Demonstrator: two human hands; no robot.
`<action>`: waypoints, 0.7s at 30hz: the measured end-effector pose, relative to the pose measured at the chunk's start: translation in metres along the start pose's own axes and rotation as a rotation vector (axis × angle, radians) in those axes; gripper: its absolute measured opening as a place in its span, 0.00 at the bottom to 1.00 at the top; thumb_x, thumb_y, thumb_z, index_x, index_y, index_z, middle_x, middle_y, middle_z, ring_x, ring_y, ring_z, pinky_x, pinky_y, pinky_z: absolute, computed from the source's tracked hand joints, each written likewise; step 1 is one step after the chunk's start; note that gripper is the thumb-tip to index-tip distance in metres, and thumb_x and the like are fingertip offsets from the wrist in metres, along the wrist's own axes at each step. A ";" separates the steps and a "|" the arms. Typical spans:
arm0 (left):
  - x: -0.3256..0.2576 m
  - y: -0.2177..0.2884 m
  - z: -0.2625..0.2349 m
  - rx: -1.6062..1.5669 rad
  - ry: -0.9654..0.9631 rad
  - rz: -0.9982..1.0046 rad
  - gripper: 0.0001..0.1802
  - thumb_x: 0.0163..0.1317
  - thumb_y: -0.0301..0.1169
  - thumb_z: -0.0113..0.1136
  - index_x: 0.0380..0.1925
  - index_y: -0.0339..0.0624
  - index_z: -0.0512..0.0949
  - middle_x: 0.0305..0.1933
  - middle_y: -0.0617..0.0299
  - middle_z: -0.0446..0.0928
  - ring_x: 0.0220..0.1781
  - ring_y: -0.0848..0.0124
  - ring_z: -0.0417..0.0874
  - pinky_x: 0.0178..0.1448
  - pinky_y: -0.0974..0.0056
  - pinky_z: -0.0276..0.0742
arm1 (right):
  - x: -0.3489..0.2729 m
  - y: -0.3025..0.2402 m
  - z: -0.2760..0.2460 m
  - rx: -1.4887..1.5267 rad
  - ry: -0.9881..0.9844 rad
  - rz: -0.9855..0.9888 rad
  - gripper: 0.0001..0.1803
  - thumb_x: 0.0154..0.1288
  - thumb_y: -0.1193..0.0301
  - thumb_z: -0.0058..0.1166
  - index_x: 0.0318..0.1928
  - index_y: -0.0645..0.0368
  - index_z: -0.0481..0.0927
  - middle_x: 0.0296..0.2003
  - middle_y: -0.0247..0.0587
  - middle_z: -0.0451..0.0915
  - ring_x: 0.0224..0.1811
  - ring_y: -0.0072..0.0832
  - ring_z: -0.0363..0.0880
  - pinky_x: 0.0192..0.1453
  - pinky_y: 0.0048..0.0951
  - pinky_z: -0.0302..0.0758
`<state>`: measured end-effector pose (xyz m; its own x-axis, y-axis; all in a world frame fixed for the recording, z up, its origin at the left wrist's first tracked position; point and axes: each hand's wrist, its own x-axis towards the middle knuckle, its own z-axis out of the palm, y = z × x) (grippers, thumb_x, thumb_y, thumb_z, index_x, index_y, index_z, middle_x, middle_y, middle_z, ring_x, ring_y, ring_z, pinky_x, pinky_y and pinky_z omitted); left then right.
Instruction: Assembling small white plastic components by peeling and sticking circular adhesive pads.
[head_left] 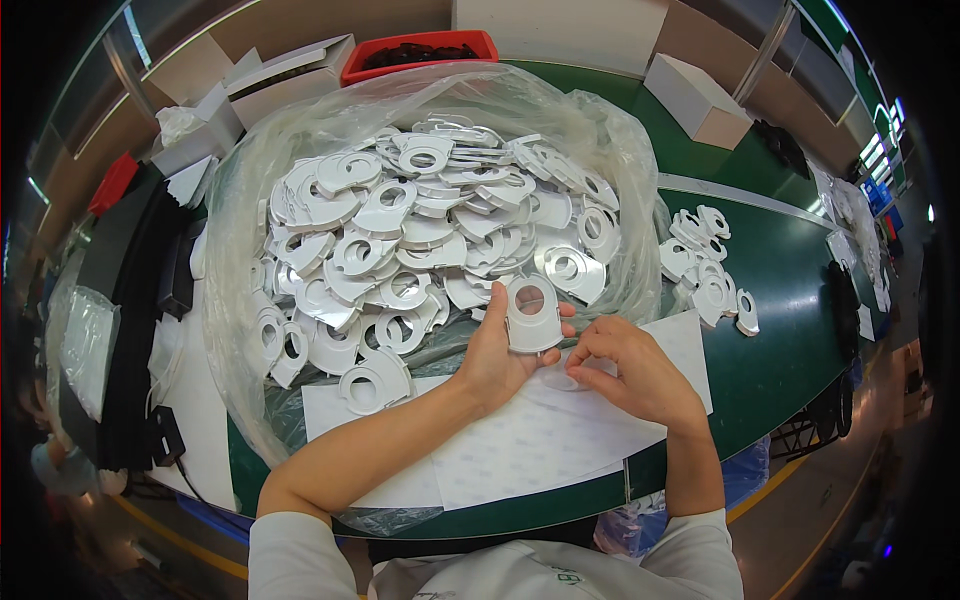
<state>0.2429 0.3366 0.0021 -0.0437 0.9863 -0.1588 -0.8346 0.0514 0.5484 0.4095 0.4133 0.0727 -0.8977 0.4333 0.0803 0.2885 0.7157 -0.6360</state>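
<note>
My left hand [497,358] is closed around a white plastic cover [534,333] that has a round opening near its top. The cover stands with its face toward me, and fingers show through and behind it. Just to the right, my right hand [632,368] has its thumb and fingers in a pinch, with a thin clear piece of film [558,377] at the fingertips. Beyond both hands lies a large heap of similar white covers [430,235] in an opened clear plastic bag [235,280]. White paper sheets [540,450] lie beneath my hands.
A smaller group of white covers [710,290] rests on the green table [775,350] at the right. At the back stand a red bin [365,62] with dark items and a white box [695,100]. Black foam-like material [125,260] and a white carton [290,85] are at the left.
</note>
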 end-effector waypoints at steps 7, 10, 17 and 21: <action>0.000 -0.002 -0.002 0.018 -0.015 -0.007 0.34 0.70 0.58 0.20 0.53 0.43 0.67 0.51 0.53 0.74 0.46 0.66 0.77 0.38 0.65 0.72 | 0.000 0.004 -0.002 0.082 -0.056 0.041 0.04 0.54 0.78 0.56 0.32 0.60 0.80 0.30 0.42 0.76 0.39 0.39 0.74 0.45 0.36 0.70; 0.000 -0.002 -0.001 0.046 -0.010 -0.017 0.34 0.70 0.58 0.20 0.53 0.43 0.67 0.50 0.54 0.74 0.46 0.66 0.77 0.39 0.64 0.72 | -0.002 0.008 -0.009 -0.005 -0.093 0.002 0.07 0.51 0.81 0.54 0.32 0.60 0.80 0.31 0.42 0.77 0.40 0.39 0.74 0.45 0.35 0.71; 0.000 -0.004 0.000 0.087 0.010 -0.016 0.34 0.70 0.58 0.22 0.53 0.43 0.67 0.51 0.54 0.74 0.47 0.66 0.77 0.43 0.63 0.73 | -0.007 0.006 -0.014 0.072 -0.146 -0.089 0.08 0.47 0.80 0.59 0.31 0.57 0.82 0.36 0.34 0.77 0.45 0.34 0.72 0.50 0.31 0.70; 0.000 -0.004 -0.001 0.112 0.026 -0.020 0.34 0.70 0.58 0.21 0.53 0.43 0.67 0.52 0.53 0.74 0.48 0.65 0.77 0.46 0.61 0.74 | -0.003 -0.001 -0.011 0.108 -0.173 -0.080 0.06 0.46 0.76 0.62 0.29 0.58 0.82 0.39 0.36 0.76 0.47 0.35 0.71 0.52 0.33 0.70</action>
<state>0.2461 0.3365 -0.0013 -0.0433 0.9807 -0.1908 -0.7686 0.0893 0.6334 0.4158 0.4174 0.0816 -0.9627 0.2704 0.0066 0.1853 0.6771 -0.7122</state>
